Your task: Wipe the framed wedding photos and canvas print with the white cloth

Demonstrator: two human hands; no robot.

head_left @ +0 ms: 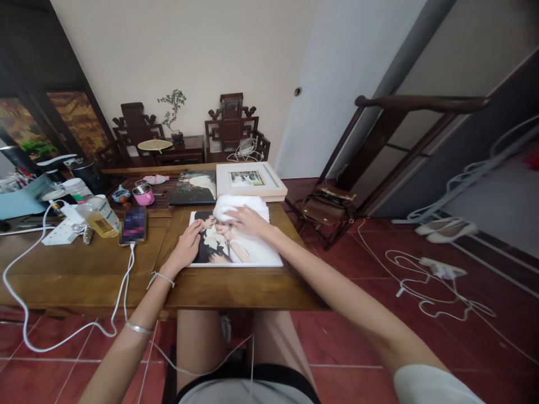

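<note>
One photo panel (pixel 250 258): lies flat on the tabletop (pixel 236 289) near its front edge, printed with figures in dark and white clothing; no lettering on it can be made out.
Left hand (pixel 188 246): grip open, fingers laid over the panel's left edge.
Right hand (pixel 252 223): rests on a bunched white cloth (pixel 257 207) over the panel's upper part; whether the grip closes on the cloth, I cannot tell.
Behind the panel: a dark picture (pixel 185 192) beside a pale frame (pixel 278 185) holding a small photo.
Bottle (pixel 101 217): yellowish liquid, a pale label with print too small to read.
Phone (pixel 133 225): screen pixelated, its writing unreadable; a white cable (pixel 127 275) plugs into its lower end.
Power strip (pixel 61 227): white, left of the bottle, no readable brand.
Pink cup (pixel 144 196): beyond the phone.
</note>
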